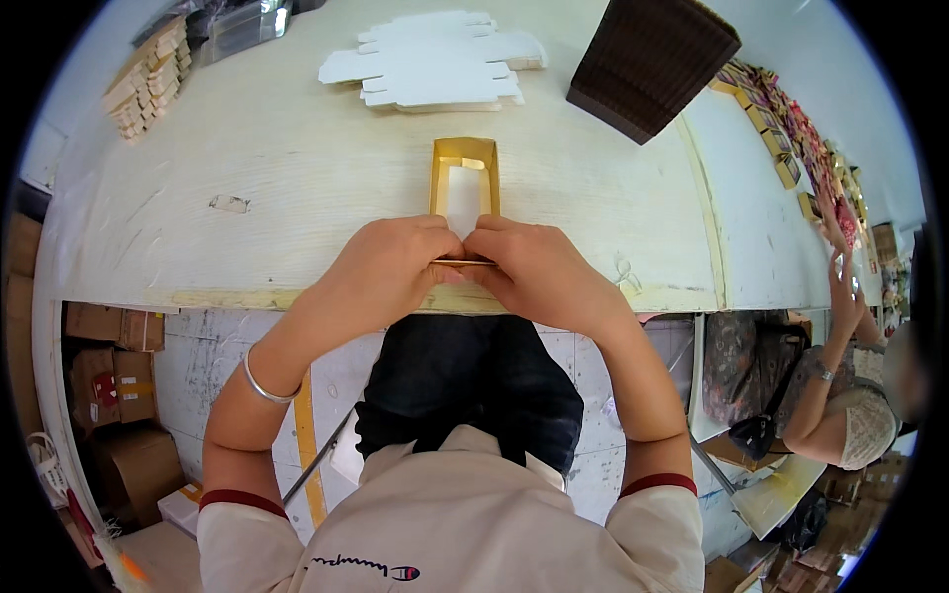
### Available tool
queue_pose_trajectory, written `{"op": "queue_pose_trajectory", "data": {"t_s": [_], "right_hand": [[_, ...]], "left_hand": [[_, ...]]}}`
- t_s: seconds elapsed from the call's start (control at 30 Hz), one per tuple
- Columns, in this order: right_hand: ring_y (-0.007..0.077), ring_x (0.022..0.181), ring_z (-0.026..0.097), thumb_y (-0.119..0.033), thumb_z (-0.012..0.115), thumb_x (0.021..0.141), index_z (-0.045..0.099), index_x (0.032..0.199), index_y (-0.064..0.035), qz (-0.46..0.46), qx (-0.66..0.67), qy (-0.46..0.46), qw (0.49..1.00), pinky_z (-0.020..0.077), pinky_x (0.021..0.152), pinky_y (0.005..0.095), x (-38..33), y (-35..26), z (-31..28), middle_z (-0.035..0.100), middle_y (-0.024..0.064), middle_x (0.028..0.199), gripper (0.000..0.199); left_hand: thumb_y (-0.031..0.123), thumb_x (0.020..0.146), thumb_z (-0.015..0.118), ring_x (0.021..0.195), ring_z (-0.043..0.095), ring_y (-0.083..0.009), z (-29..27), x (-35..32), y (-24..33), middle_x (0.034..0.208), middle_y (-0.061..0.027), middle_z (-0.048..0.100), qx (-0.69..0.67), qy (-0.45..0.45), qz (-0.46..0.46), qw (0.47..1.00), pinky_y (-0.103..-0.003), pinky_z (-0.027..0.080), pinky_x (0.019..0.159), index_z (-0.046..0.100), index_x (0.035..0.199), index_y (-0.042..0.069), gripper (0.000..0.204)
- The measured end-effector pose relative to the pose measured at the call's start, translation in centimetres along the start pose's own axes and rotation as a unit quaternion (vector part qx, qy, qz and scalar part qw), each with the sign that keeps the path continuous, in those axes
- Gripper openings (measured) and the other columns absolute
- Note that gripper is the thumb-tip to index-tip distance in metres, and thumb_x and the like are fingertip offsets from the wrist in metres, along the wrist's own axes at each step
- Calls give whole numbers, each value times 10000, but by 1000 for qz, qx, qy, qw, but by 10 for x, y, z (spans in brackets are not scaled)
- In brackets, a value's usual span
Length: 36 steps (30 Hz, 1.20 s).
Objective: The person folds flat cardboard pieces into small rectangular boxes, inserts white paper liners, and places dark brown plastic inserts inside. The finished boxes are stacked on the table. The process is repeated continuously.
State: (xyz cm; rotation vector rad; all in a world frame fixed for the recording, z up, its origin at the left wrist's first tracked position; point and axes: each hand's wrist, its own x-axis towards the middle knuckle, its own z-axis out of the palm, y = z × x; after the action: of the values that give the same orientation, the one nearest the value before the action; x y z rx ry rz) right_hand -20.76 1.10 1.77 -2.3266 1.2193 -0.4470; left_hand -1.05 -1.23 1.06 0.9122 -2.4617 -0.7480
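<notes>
A stack of flat white die-cut carton blanks (435,61) is lying at the far side of the bench (247,178), straight ahead. To its right a dark brown ribbed block of stacked sheets (652,59) is sitting at the far right corner, tilted. At the far left a row of small tan boxes (148,79) is running along the edge, with a clear plastic package (237,28) just beside it. Along the far right a line of small colourful packets (791,138) is stretching away on a second, paler surface.

The bench is showing a pale wood grain with a small scuff mark (229,204) at the left. Beneath it, brown cardboard cartons (109,376) are piling up at the left on a pale tiled floor (213,356). At the right another person (850,395) in a lace top is reaching a hand up toward the packets.

The gold box (465,183) is lying on the bench near its front edge, long and narrow, open on top with a white inner panel showing. The left hand (390,272) and the right hand (534,272) are both closing on its near end, fingers curled over and pinching the near flap, with thumbs meeting at the middle. A silver bangle (265,385) is circling the left wrist.
</notes>
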Motion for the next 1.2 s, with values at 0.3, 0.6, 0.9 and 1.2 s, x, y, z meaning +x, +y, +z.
{"op": "queue_pose_trajectory", "data": {"t_s": [0.3,0.6,0.9,1.2], "right_hand": [[260,940,589,-90,658,788,633,899,-44,-86,-171,69,979,468,790,380,-8,30,-26,591,76,965,122],[285,753,592,-73,704,780,605,915,-50,-80,93,-83,989,480,691,365,-10,35,-42,626,94,830,169],[282,750,600,-79,686,820,554,872,-61,-82,42,-4,996,471,610,366,-29,29,-25,584,87,794,143],[323,899,614,-117,678,821,638,1042,-21,-132,-382,401,822,495,819,405,5,61,-185,637,131,1051,244]], "left_hand": [[280,681,801,1050,522,-293,-32,2,13,1058,-91,584,156,-81,31,984,-464,354,1018,571,722,70,314],[99,689,784,1132,512,-335,-13,-14,-7,1260,-150,526,-38,56,-91,994,-376,407,956,484,931,77,387],[110,668,804,1116,517,-329,-3,-17,-20,1259,-137,534,-49,101,-19,993,-373,413,944,485,914,76,404],[233,684,817,1112,513,-354,4,-18,-25,1227,-141,550,-29,165,13,986,-421,404,978,533,1177,63,594]]}}
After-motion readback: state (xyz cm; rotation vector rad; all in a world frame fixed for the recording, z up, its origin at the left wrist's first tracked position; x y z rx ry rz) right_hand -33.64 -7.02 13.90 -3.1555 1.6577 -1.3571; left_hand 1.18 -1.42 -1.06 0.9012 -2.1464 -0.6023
